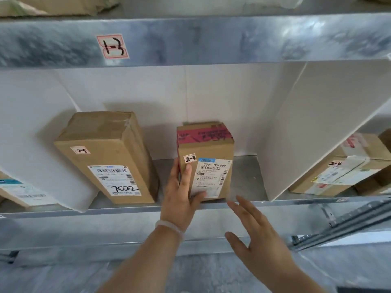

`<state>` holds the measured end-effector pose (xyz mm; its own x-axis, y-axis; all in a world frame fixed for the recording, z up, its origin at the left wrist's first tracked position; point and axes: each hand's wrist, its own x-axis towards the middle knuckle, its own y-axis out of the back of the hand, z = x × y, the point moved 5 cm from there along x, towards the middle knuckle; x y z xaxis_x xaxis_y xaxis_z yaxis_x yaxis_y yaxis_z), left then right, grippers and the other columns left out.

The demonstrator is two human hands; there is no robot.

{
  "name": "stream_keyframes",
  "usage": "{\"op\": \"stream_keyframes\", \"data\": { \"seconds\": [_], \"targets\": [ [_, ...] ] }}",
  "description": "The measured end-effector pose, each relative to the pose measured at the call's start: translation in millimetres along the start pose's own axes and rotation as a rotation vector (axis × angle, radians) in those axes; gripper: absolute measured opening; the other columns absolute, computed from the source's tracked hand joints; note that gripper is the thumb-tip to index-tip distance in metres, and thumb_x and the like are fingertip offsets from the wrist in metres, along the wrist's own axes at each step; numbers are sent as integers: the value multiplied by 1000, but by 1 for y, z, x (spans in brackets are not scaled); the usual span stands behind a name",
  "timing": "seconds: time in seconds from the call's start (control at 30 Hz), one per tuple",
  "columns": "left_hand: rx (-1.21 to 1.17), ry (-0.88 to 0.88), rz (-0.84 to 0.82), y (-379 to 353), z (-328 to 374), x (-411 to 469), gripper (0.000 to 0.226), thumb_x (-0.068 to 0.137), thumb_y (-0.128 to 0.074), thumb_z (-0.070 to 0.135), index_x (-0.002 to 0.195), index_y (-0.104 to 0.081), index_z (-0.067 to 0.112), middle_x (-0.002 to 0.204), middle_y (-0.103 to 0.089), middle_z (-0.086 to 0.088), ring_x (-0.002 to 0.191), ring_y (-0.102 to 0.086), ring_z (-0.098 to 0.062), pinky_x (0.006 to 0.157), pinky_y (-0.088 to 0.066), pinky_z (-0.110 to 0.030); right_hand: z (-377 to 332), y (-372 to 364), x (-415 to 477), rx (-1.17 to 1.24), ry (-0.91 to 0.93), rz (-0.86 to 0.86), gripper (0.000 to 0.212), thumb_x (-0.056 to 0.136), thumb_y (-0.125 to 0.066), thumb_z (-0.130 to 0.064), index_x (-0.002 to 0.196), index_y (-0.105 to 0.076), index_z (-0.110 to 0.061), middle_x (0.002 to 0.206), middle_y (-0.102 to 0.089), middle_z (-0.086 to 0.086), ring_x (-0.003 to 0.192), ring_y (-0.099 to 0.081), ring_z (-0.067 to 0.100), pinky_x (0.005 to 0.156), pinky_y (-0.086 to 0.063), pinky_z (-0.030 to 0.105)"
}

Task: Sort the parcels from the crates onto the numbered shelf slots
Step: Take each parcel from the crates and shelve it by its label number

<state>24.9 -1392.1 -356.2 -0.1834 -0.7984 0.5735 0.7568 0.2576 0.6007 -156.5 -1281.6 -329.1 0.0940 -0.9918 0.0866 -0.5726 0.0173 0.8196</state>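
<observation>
A small cardboard parcel with red tape on top and a "2-3" sticker stands upright on the metal shelf, between two white dividers. My left hand lies against its front left edge, fingers straight, thumb across the lower label. Just below and right of the parcel, my right hand hovers with its fingers spread, touching nothing. A taller cardboard parcel, also marked "2-3" and "7022", stands to the left in the same slot.
The shelf beam above carries a "1-3" label. White dividers bound the slot. A "2-4" parcel lies in the slot to the right, and another labelled parcel shows at far left. A metal rail juts out at lower right.
</observation>
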Motion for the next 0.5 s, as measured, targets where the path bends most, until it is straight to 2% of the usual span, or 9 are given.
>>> {"op": "stream_keyframes", "data": {
  "seconds": [0.1,0.3,0.4,0.5],
  "targets": [
    [-16,-50,42,-4,-3,-2,92,90,-64,31,156,1,38,154,-21,-28,143,-32,-29,105,-44,-46,2,-3,2,15,11,-5,65,88,-50,-56,130,-4,-71,149,1,-38,140,-21,-2,107,-32,23],
    [1,-96,-6,-4,-9,-8,106,86,-73,16,155,4,38,154,-20,-31,141,-34,-34,103,-47,-45,5,-8,-1,8,18,-12,64,88,-47,-57,137,-7,-64,151,-2,-36,140,-19,-2,108,-30,23],
    [18,-108,-45,1,-5,-8,112,82,-77,9,155,3,38,153,-21,-36,137,-38,-43,99,-48,-53,1,-9,-3,-19,21,-29,61,86,-39,-63,136,-3,-66,150,2,-37,141,-16,-3,110,-31,25],
    [57,-100,-94,7,0,-12,109,84,-75,13,155,4,39,155,-18,-33,140,-35,-42,98,-49,-56,-4,-8,-6,-23,25,-39,61,88,-42,-60,135,-3,-66,152,1,-35,142,-17,0,112,-33,29]
  ]
}}
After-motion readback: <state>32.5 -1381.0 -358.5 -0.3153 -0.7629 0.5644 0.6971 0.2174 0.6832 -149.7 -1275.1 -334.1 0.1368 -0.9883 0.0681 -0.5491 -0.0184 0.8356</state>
